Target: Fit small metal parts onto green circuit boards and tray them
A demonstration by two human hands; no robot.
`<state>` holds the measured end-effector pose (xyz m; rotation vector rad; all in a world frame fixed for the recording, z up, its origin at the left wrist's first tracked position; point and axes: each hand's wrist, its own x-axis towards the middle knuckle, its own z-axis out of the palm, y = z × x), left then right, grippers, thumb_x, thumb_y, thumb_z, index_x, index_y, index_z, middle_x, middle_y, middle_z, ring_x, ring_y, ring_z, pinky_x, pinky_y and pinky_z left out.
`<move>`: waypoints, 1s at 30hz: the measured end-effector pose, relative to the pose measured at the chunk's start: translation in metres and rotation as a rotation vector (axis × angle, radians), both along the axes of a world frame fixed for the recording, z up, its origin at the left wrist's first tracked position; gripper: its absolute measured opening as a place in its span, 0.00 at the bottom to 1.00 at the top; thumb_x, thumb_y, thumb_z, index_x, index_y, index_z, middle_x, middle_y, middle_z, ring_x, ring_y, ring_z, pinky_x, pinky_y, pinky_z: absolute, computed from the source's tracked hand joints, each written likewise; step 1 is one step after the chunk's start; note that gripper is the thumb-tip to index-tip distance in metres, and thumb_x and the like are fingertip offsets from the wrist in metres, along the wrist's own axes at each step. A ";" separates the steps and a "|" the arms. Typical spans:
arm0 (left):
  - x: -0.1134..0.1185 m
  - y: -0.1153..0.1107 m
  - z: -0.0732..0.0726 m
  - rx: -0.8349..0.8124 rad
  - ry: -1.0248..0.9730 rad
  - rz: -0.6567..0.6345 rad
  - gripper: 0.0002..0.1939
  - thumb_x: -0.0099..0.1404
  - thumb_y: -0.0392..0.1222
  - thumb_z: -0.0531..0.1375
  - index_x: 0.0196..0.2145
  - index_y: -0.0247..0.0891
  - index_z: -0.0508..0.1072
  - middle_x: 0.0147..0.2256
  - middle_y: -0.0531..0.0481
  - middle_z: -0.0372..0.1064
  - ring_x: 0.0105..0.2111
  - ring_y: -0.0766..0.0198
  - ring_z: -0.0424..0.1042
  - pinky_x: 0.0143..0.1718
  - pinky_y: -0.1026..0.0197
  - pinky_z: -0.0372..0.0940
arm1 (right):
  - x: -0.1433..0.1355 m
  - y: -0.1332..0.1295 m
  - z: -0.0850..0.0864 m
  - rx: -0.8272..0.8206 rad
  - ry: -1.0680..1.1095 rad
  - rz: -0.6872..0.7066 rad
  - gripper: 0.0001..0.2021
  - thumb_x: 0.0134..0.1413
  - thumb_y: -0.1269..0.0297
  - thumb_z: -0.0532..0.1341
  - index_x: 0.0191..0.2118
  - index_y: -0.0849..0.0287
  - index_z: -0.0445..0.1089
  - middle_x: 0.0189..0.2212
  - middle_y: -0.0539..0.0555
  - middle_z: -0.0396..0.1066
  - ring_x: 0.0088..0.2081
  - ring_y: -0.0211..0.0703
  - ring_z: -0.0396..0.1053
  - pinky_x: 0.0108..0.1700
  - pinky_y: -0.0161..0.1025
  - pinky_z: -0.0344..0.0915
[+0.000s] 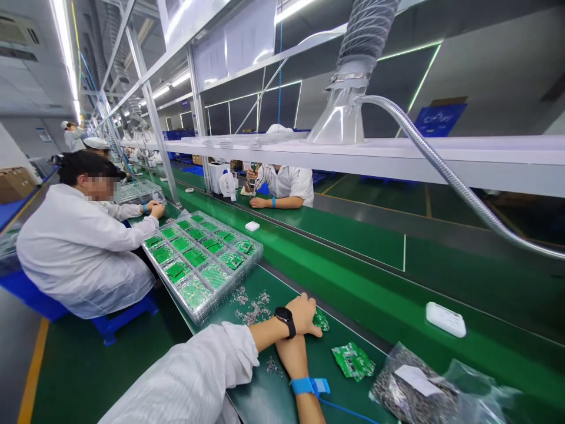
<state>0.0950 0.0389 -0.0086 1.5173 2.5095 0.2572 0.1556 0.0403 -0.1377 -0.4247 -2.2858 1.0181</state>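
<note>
My left hand (303, 316), with a black watch on its wrist, is closed on a green circuit board (321, 320) that shows between the fingers and thumb. My right hand (292, 351) lies beneath the left wrist, and its fingers are hidden. A blue strap (309, 386) with a cord circles the right wrist. Small metal parts (256, 310) are scattered left of the hands, and a few more (272, 367) lie by the right wrist. To the right, several green boards (353, 360) are piled on the green table.
A clear compartment tray (200, 315) of green boards stands at the left. A bag of metal parts (408, 388) lies front right. White plastic pieces (445, 320) rest on the green belt (375, 294). One person sits at the left, another works across; a shelf (397, 154) hangs above.
</note>
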 end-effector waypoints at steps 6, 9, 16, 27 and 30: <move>-0.017 -0.022 0.032 0.138 -0.059 0.132 0.33 0.58 0.57 0.67 0.55 0.33 0.71 0.48 0.39 0.75 0.46 0.49 0.77 0.48 0.55 0.72 | 0.011 -0.010 0.044 -0.127 -0.030 0.033 0.18 0.60 0.58 0.53 0.41 0.62 0.78 0.35 0.64 0.79 0.37 0.57 0.77 0.40 0.45 0.72; -0.052 -0.057 0.062 0.216 -0.036 0.221 0.31 0.63 0.57 0.63 0.58 0.38 0.70 0.48 0.45 0.77 0.49 0.53 0.76 0.51 0.57 0.70 | 0.014 -0.011 0.062 -0.166 -0.011 0.058 0.18 0.64 0.55 0.52 0.40 0.60 0.77 0.31 0.59 0.78 0.33 0.51 0.75 0.37 0.41 0.69; -0.127 -0.184 0.109 0.214 0.158 0.540 0.30 0.65 0.50 0.61 0.60 0.30 0.66 0.54 0.34 0.73 0.53 0.45 0.73 0.53 0.50 0.67 | 0.016 -0.013 0.068 -0.171 -0.012 0.038 0.18 0.65 0.55 0.51 0.38 0.58 0.76 0.29 0.56 0.75 0.32 0.47 0.71 0.35 0.38 0.63; -0.121 -0.241 0.061 0.045 0.209 0.573 0.30 0.69 0.55 0.57 0.62 0.34 0.63 0.55 0.36 0.72 0.55 0.48 0.72 0.55 0.53 0.65 | 0.016 -0.014 0.070 -0.217 -0.007 0.028 0.15 0.63 0.59 0.53 0.38 0.58 0.76 0.31 0.56 0.77 0.33 0.45 0.71 0.37 0.38 0.64; -0.126 -0.241 0.064 0.099 0.250 0.522 0.29 0.69 0.54 0.55 0.61 0.33 0.63 0.57 0.35 0.70 0.58 0.47 0.69 0.60 0.50 0.62 | 0.015 -0.015 0.073 -0.227 -0.005 0.036 0.14 0.63 0.61 0.53 0.38 0.58 0.76 0.32 0.55 0.77 0.34 0.45 0.71 0.38 0.38 0.64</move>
